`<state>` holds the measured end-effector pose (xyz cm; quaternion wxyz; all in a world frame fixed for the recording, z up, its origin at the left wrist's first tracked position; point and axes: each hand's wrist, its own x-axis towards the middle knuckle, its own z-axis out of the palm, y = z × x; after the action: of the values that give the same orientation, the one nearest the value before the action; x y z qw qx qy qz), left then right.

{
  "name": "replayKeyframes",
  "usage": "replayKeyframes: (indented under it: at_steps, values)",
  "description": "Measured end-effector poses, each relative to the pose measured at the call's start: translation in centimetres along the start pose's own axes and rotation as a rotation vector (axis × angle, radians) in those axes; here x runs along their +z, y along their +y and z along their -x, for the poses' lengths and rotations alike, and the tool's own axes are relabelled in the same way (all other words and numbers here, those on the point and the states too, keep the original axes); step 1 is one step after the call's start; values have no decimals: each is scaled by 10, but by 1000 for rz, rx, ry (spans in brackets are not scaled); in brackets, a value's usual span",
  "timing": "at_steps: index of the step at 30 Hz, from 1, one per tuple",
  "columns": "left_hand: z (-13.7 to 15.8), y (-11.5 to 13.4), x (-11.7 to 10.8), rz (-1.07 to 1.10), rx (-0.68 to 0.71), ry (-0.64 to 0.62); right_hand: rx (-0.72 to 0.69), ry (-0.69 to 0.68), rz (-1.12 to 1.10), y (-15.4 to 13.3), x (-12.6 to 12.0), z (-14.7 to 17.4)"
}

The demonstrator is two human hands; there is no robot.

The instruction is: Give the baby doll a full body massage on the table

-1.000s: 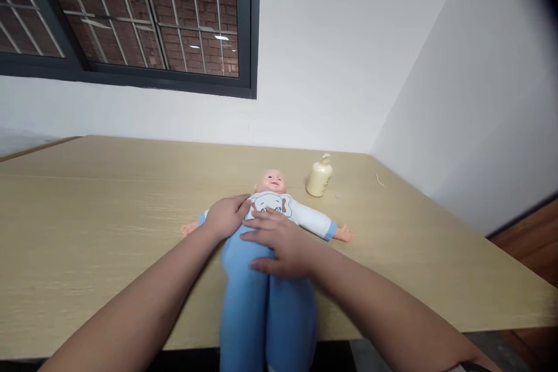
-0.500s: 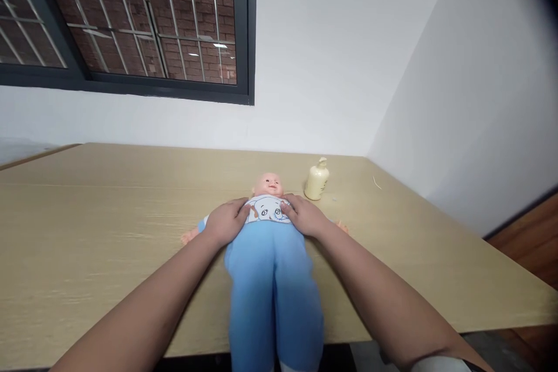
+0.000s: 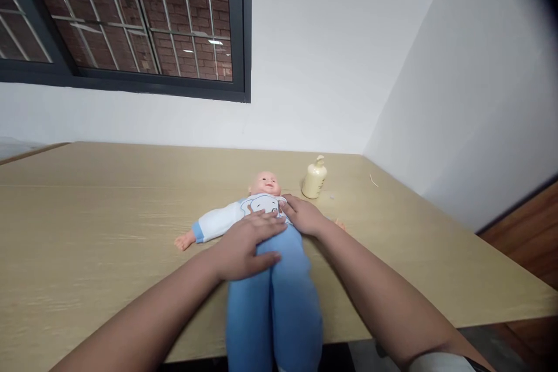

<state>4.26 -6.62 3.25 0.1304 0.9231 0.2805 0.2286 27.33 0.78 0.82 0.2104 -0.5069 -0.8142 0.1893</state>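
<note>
A baby doll (image 3: 293, 279) in a white top with a cartoon face and blue trousers lies on its back, head away from me, legs reaching past the table's near edge. My left hand (image 3: 248, 244) rests flat across its waist, fingers stretched out over the lower top and trousers. At the doll's chest and side, on the right, my right hand (image 3: 305, 215) lies with fingers extended on the top. Neither hand grips anything that I can see. The doll's arm on the right is mostly hidden behind my right hand and forearm.
Behind the doll, to the right, a cream pump bottle (image 3: 314, 179) stands on the wooden table (image 3: 108, 209). A thin pale strip (image 3: 374, 180) lies farther right. White walls (image 3: 305, 58) and a barred window (image 3: 143, 17) close off the back.
My left hand has moved from the doll's side at the chest down and inward onto its waist, uncovering the doll's left-hand sleeve. My right hand stays about where it was.
</note>
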Motion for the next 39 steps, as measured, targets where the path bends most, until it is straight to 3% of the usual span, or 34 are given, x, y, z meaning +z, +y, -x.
replayKeyframes:
  at_steps: [7,10,14,18,21,24,26,30,35,39]
  values:
    - [-2,-56,-1,75,-381,201,-3,-26,-6,-6,-4,2]
    - [2,-69,-5,67,-537,218,-41,-35,10,-10,-6,4]
    - [5,-72,-11,35,-609,200,-49,-40,84,-16,-7,9]
    - [4,-70,-12,-8,-632,197,-89,123,155,-30,-6,16]
    - [3,-70,-10,-27,-631,199,-351,212,125,-52,-1,30]
    - [4,-71,-9,-40,-625,198,-761,101,73,-79,10,51]
    - [5,-72,-8,-53,-634,194,-872,-16,102,-92,18,60]
    - [6,-74,-8,-26,-630,175,-673,-55,174,-87,24,53]
    - [5,-72,-9,10,-604,150,-389,73,166,-54,15,25]
    - [6,-72,-10,16,-637,170,-168,123,171,-45,7,18]
